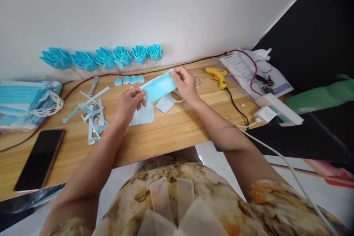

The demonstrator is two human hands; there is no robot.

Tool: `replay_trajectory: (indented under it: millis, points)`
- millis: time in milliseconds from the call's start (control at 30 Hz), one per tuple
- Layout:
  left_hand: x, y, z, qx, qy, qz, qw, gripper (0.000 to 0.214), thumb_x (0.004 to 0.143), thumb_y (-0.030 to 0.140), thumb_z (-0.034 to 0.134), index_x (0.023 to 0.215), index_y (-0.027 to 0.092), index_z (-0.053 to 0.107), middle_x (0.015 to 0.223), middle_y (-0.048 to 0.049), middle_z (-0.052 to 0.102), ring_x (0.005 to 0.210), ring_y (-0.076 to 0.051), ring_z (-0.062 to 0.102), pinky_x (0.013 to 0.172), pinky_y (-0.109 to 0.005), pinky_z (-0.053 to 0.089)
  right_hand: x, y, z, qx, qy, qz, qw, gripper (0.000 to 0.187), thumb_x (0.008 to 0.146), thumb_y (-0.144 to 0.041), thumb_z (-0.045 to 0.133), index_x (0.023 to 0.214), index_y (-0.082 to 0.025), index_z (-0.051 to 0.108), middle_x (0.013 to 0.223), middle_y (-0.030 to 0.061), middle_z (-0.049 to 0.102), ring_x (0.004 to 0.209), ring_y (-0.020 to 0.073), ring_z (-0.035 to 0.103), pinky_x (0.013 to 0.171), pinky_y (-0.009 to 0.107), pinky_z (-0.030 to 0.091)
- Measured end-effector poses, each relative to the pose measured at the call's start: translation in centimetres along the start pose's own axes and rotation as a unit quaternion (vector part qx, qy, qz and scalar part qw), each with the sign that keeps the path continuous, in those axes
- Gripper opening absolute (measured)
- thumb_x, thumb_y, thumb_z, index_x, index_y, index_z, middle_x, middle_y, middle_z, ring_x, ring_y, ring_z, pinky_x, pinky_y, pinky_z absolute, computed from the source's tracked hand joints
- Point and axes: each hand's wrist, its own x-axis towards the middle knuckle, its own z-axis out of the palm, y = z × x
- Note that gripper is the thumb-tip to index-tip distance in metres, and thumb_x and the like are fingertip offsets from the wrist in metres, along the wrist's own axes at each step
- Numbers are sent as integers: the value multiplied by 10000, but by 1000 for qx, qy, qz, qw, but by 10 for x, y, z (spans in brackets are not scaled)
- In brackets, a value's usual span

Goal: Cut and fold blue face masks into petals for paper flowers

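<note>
Left grip (131, 102), right grip (186, 83) on blue sheet (160, 87); printed paper (238, 67) seemingly illegible.

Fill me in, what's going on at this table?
A person is holding a blue sheet up off the wooden table, with the left grip at one end and the right grip at the other. A paler sheet lies near the left grip. Four small folded pieces sit in a row farther back, and six blue flowers line the wall. Loose strips lie to the left; a yellow glue gun lies to the right, in neither grip.
</note>
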Motion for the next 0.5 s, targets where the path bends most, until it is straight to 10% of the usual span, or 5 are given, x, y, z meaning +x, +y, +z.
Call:
replay_trajectory:
  millis: [500]
  points:
    - [-1,-11,3,-142,-47,-38,988,363,649,312,872,870,143,639,716,-20,718,660,-149,718,685,-259,583,-8,9,8,-70,26,-32,997,357,945,-561,494,836,-231,578,709,-11,623,650,147,522,663,278,386]
